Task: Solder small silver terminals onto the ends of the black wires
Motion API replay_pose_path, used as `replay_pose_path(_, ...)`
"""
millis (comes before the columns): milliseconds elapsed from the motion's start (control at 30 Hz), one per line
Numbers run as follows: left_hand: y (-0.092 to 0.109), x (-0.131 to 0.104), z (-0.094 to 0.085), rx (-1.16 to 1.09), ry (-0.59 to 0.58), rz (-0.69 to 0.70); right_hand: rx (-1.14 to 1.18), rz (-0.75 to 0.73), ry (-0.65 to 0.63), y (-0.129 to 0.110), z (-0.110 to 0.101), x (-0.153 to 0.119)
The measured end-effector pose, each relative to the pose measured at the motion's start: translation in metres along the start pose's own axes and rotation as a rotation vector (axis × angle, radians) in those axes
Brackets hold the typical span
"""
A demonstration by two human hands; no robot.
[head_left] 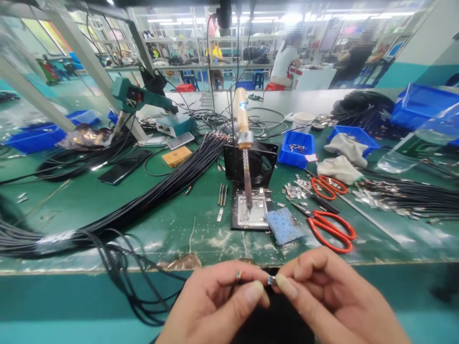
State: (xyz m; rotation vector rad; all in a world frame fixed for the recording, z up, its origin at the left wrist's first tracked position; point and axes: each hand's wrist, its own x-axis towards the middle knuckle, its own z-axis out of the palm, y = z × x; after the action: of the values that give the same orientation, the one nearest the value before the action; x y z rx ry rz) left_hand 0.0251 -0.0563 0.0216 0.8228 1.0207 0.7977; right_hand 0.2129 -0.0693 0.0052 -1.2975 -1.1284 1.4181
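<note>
My left hand (215, 306) pinches the end of a thin black cable (237, 275), whose stripped tip shows coloured wires. My right hand (330, 296) pinches a small metal connector shell (271, 280) just to the right of that tip. Both hands are close together at the near edge of the green bench (172, 224). Ahead of them a soldering iron (245, 143) with a wooden handle points down onto a metal plate (251, 215). A blue sponge (283, 225) lies beside the plate.
A thick bundle of black cables (150, 196) runs across the bench's left. Red scissors (332, 229), a second red pair (328, 186), loose metal parts (296, 190), a blue parts tray (297, 149), gloves (340, 168) and a phone (124, 167) lie around. People work far behind.
</note>
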Motion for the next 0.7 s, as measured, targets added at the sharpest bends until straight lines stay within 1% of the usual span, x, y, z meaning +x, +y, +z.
replay_pose_path(67, -0.001, 0.0, -0.001, 0.047, 0.003, -0.005, -0.035, -0.021, -0.063, 0.005, -0.004, 0.001)
replay_pose_path(200, -0.001, 0.0, -0.004, 0.136, 0.013, -0.036, -0.05, -0.027, -0.076, 0.007, -0.007, 0.0)
replay_pose_path(267, 0.0, 0.0, -0.003, 0.164, 0.007, -0.029, -0.032, -0.019, -0.065, 0.006, -0.003, -0.001)
replay_pose_path(433, 0.003, 0.003, 0.002, 0.234, 0.017, -0.026, 0.007, 0.02, 0.021, 0.007, 0.005, -0.003)
replay_pose_path(600, 0.004, 0.007, 0.006, 0.336, 0.029, -0.008, -0.07, -0.016, -0.03, 0.011, 0.002, -0.002)
replay_pose_path(633, 0.004, 0.007, 0.006, 0.358, 0.027, -0.008, -0.069, -0.019, -0.025, 0.011, 0.001, -0.002)
replay_pose_path(700, 0.004, 0.008, 0.003, 0.414, 0.034, 0.011, -0.045, -0.006, 0.028, 0.009, 0.001, -0.002)
